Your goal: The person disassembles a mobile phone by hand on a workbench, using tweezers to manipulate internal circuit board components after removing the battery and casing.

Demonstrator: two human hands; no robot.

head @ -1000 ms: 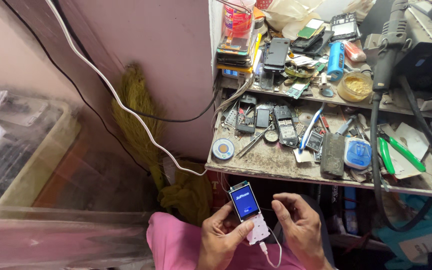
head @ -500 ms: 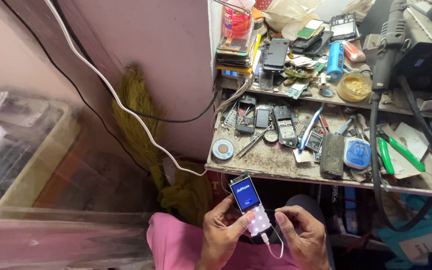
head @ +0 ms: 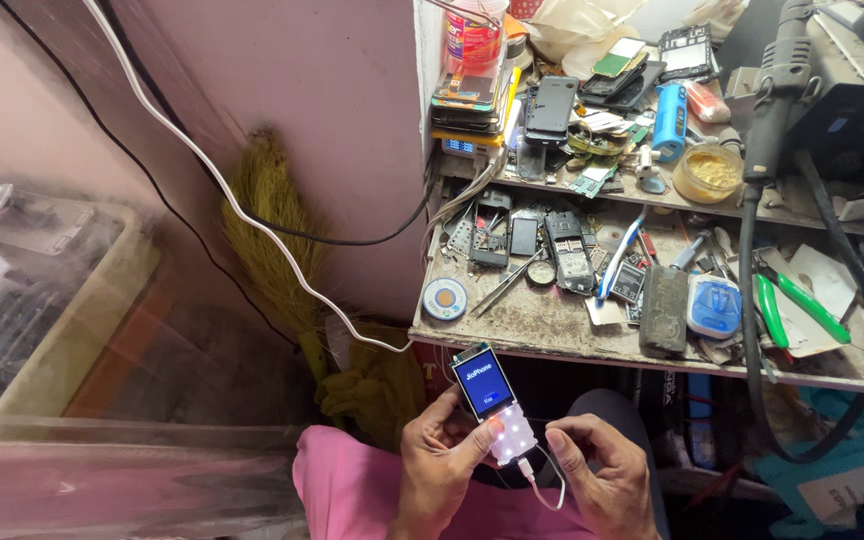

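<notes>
Both hands sit low over my lap. My left hand (head: 442, 462) holds the small phone (head: 497, 405), thumb on its lit white keys. My right hand (head: 597, 470) pinches the white cable (head: 542, 485) at the plug under the phone. I think I am testing the phone, and next I must press keys softly. A second ago my right hand was open beside it. The messy desk (head: 552, 325) is just above.

one lit phone (head: 493, 402) (keypad glowing), two hands (head: 517, 470), one broom (head: 270, 232)
</notes>
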